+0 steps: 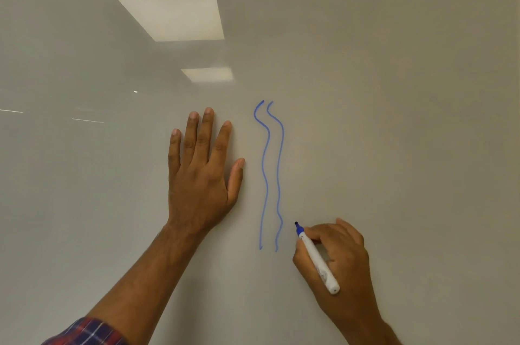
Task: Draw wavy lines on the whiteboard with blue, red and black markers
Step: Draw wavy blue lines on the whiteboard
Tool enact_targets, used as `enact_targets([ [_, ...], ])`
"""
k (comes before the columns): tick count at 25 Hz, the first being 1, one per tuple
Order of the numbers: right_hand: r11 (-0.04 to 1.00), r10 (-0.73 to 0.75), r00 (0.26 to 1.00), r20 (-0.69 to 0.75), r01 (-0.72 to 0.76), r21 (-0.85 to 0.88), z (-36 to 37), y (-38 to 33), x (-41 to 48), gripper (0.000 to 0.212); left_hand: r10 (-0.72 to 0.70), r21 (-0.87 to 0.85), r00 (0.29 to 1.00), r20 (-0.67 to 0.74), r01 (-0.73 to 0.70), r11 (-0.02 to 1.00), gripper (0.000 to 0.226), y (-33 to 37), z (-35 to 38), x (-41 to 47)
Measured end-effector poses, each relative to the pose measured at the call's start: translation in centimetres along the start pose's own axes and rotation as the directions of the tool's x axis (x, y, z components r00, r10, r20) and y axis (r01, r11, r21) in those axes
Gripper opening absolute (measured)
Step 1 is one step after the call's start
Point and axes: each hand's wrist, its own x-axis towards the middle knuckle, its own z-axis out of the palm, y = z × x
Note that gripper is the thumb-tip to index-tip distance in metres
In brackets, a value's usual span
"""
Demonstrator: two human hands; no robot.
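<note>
The whiteboard (pixel 394 91) fills the whole view. Two blue wavy lines (pixel 271 175) run side by side from top to bottom near its middle. My right hand (pixel 340 257) grips a white marker with a blue tip (pixel 316 257). Its tip points up and left, just right of the lower end of the right-hand line; whether it touches the board I cannot tell. My left hand (pixel 202 173) lies flat on the board, fingers spread, left of the lines. No red or black marker is in view.
Two ceiling lights are reflected in the board at upper left (pixel 171 16). A plaid sleeve (pixel 87 333) shows at the bottom left.
</note>
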Motion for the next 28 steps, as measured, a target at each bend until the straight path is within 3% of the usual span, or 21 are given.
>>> enact_targets([
  [2, 0.998, -0.045, 0.999, -0.003, 0.045, -0.031, 0.3, 0.2, -1.2, 0.008, -0.005, -0.007, 1.0, 0.012, 0.005, 1.0, 0.066, 0.1, -0.1, -0.2],
  [4, 1.0, -0.021, 1.0, 0.007, 0.022, -0.016, 0.4, 0.1, -1.9, 0.024, -0.01, -0.026, 0.999, 0.034, 0.011, 1.0, 0.067, 0.3, -0.3, -0.6],
  [7, 1.0, 0.001, 1.0, 0.01, -0.001, -0.002, 0.2, -0.4, -3.0, 0.023, -0.007, -0.04, 0.997, 0.075, 0.01, 0.999, 0.068, 0.5, -0.8, -2.2],
  [10, 0.98, 0.15, 0.985, 0.085, -0.159, 0.115, -0.3, -0.5, -4.7, 0.02, -0.029, -0.056, 0.993, 0.117, 0.036, 0.998, 0.069, 1.0, -1.6, -4.1],
  [12, 0.904, 0.327, 0.934, 0.142, -0.353, 0.243, -0.8, -1.4, -5.0, 0.023, -0.053, -0.075, 0.988, 0.142, 0.065, 0.995, 0.07, 1.5, -2.2, -5.7],
  [14, 0.884, 0.38, 0.919, 0.109, -0.395, 0.249, -1.0, -2.5, -5.6, 0.004, -0.076, -0.107, 0.983, 0.167, 0.095, 0.99, 0.071, 2.2, -3.0, -7.6],
  [16, 0.822, 0.481, 0.868, 0.121, -0.494, 0.284, -1.2, -3.9, -6.3, 0.014, -0.103, -0.134, 0.974, 0.2, 0.131, 0.982, 0.072, 2.9, -3.7, -9.8],
  [22, 0.655, 0.595, 0.763, 0.253, -0.643, 0.397, -1.7, -6.5, -10.2, 0.022, -0.216, -0.22, 0.933, 0.288, 0.284, 0.933, 0.07, 4.9, -5.8, -17.6],
  [28, 0.435, 0.697, 0.606, 0.383, -0.783, 0.445, -1.9, -8.7, -15.0, 0.029, -0.323, -0.226, 0.828, 0.458, 0.46, 0.859, 0.064, 7.8, -7.8, -26.4],
])
